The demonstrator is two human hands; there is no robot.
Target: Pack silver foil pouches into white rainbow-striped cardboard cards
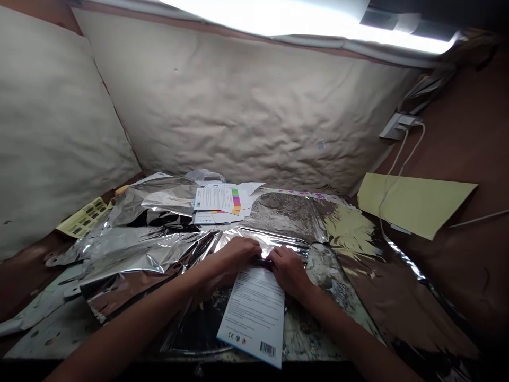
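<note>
A white printed carton with a barcode and small symbols lies flat in front of me, its near end toward the table's front edge. Both hands meet at its far end. My left hand has its fingers curled down at the far left corner, and my right hand pinches the far right corner. The fingertips hide most of that end, where a dark strip shows between them. Under the carton and hands lies shiny silver film.
Beyond my hands lies a small stack of similar printed cartons with coloured stripes. Crumpled silver film covers the left side. A yellow sheet leans at the right wall, below a socket with hanging white cables. A bright lamp hangs above.
</note>
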